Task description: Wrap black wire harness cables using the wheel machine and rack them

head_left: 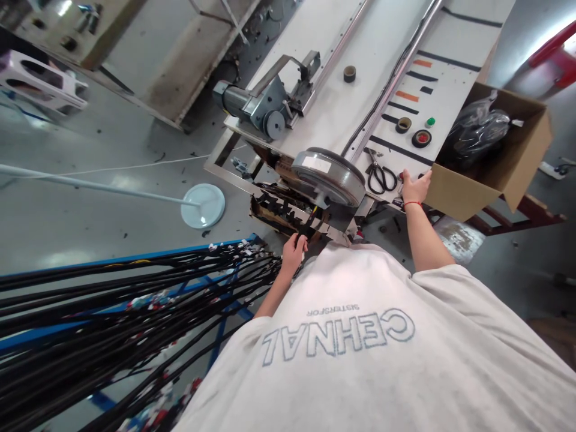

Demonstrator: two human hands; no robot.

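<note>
My left hand is closed on a black cable below the round grey wheel at the bench's near end. My right hand rests at the near right corner of the white bench, beside the cardboard box. A small red thing shows by its fingertips; whether the hand holds it is too small to tell. Black-handled scissors lie just left of that hand. Further up lie a black tape roll with red inside, a brown tape roll and a green piece.
Many black cables hang along a blue rack at the lower left. A motor unit is mounted on the bench's left edge. The open cardboard box holds bagged black items. A pole with a round base stands on the left floor.
</note>
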